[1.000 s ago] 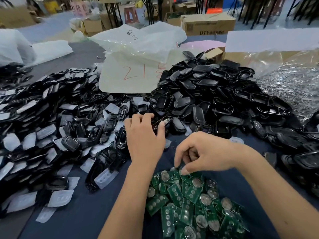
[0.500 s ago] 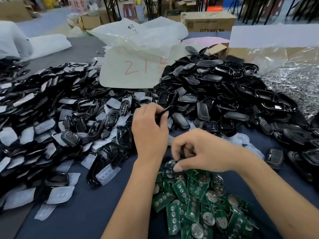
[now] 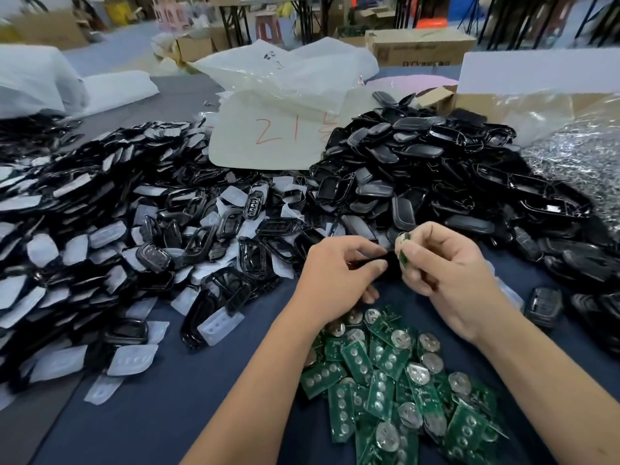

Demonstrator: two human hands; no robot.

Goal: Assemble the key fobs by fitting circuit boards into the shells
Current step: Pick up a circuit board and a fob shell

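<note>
Mid-assembly at a crowded table (image 3: 141, 417): the left hand (image 3: 339, 273) grips a black shell (image 3: 391, 263) with curled fingers, while the right hand (image 3: 446, 263) pinches a single green board (image 3: 403, 255) between thumb and fingers, held on edge just beside the shell and raised above the table. The board does not yet look seated, so this fob appears to be at the fitting step, with the pressing-in still to come. How many fobs are already finished cannot be told: one dark unit (image 3: 543, 305) lying alone on the cloth to the right may be a completed piece, but that is a guess. What remains is plainly the bulk of the job. Directly under the wrists lies a heap of boards (image 3: 396, 391), roughly three dozen visible, several showing round silver battery holders, more buried beneath. To the left spreads a pile of frames (image 3: 100, 243) mixed with pale button pads, well over a hundred, too many and too overlapped to count. Behind the hands rises a second pile of covers (image 3: 436, 176), again well past a hundred. A clear bag (image 3: 583, 169) of small silvery parts sits at far right, its contents uncountable. One pale sheet (image 3: 268, 139) marked in red leans between the piles, with two white bags (image 3: 288, 72) and one brown carton (image 3: 419, 48) beyond.
</note>
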